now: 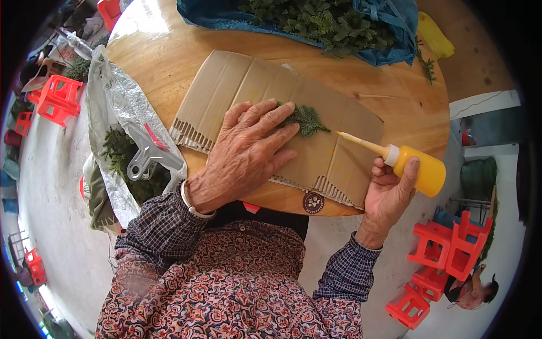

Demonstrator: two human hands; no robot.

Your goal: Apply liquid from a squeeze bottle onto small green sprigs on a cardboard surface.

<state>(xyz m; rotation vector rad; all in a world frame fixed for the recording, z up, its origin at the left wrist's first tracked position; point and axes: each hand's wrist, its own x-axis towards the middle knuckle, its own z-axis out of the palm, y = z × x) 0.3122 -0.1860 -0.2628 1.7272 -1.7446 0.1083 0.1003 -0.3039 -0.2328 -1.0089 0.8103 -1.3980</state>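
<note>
On a flattened piece of cardboard lies a small green conifer sprig. My left hand rests over the sprig's leafy end, its fingers stretched out and flat, hiding part of it. Wrapped round a yellow squeeze bottle is my right hand. The bottle tilts, and its long pale nozzle reaches left to the bare stem end of the sprig. Whether the tip touches the stem, I cannot tell.
A blue bag full of green sprigs lies at the table's far edge. Left of the table hangs a whitish sack with greenery and a large metal clip. Red stools stand on the floor, near a person at lower right.
</note>
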